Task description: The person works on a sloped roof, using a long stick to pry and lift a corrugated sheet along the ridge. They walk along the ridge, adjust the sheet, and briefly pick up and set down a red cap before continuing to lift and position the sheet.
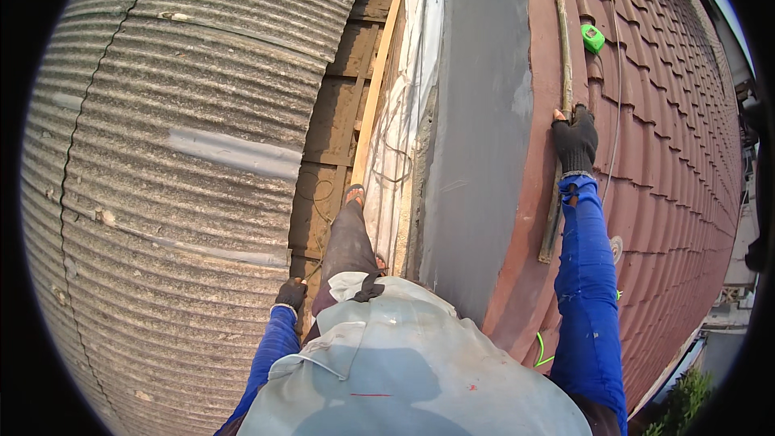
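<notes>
My right hand [576, 141], in a black glove with bare fingertips, is closed round a long, weathered wooden stick [563, 40]. The stick lies lengthwise along the reddish-brown band beside the roof tiles, reaching above and below the hand. My left hand [291, 294], also dark-gloved, is low by the edge of the grey corrugated roofing sheet [218, 89]. Its fingers are too small and dark to read, and I cannot make out anything in them. Both forearms wear blue sleeves.
A dark grey coated strip [480, 113] runs between my feet and the red tiled roof [662, 153]. A green tape measure [592, 38] rests on the tiles near a cable. Left of me, a pale plank [379, 73] spans beside an opening showing brown framing [331, 125].
</notes>
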Available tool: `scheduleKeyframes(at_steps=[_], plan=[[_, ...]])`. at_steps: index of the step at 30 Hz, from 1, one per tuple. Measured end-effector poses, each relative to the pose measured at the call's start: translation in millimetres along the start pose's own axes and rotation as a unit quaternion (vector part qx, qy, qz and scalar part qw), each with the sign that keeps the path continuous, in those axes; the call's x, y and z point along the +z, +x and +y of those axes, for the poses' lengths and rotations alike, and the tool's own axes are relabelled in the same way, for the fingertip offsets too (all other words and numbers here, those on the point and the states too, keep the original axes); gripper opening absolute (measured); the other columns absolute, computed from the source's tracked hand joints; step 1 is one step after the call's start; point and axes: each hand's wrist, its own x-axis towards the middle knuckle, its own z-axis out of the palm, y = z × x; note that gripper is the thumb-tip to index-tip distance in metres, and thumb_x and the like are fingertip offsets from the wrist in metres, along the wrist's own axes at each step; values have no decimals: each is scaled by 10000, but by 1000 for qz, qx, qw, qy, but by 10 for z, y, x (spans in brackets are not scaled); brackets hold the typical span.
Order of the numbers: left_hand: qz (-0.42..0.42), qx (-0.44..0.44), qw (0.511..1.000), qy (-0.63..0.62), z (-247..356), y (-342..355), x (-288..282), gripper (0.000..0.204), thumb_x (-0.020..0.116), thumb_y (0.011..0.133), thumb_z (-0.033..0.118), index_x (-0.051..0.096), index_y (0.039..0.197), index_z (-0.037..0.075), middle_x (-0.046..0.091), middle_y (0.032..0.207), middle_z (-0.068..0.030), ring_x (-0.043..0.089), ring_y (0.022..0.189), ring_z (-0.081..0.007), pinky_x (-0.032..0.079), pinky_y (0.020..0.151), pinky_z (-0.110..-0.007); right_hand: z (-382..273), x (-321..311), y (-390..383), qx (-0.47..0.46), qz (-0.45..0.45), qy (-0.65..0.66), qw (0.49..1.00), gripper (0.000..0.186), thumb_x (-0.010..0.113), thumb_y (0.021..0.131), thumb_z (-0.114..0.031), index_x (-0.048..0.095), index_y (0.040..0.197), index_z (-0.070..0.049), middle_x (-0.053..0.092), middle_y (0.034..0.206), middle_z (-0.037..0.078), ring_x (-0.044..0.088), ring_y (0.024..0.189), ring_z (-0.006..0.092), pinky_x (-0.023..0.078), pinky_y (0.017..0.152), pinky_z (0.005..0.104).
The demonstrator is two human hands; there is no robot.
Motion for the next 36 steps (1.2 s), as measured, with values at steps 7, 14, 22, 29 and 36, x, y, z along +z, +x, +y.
scheduleKeyframes(at_steps=[7,14,22,29,36], plan=[[-20,-31,996,-81,-103,917,-156,496,596,919,357,601,1281,19,670,1195,-214,615,1168,-355,479,989,-404,9,46,-7,44,-4,44,998,414,672,860,-342,619,1090,-3,647,987,209,650,911,383,499,808,437],[-57,-68,992,-94,82,1409,-626,492,598,901,318,590,1279,3,706,1075,-204,687,978,-316,526,855,-387,-42,77,-61,27,31,60,997,392,663,899,-320,611,1108,7,634,1013,214,651,903,388,506,788,430],[-37,-54,994,-92,618,2050,-1286,448,603,928,280,598,1245,-35,712,912,-155,684,820,-221,527,747,-348,-292,85,-90,46,-3,-131,990,338,579,955,-281,596,1132,6,609,966,242,608,888,455,489,745,488],[-65,31,997,-25,1569,2599,-1866,457,561,960,252,534,1331,-13,687,1024,-100,652,833,-171,500,675,-322,-270,47,-76,67,-40,-164,983,375,552,967,-277,591,1191,21,613,985,248,607,894,450,489,753,490],[-80,47,995,-39,2107,2838,-2189,484,575,961,267,514,1358,-4,691,1085,-108,649,887,-182,500,713,-313,-322,31,-65,102,-52,-189,975,415,518,979,-309,566,1254,-1,625,1008,240,620,892,438,498,758,501]])
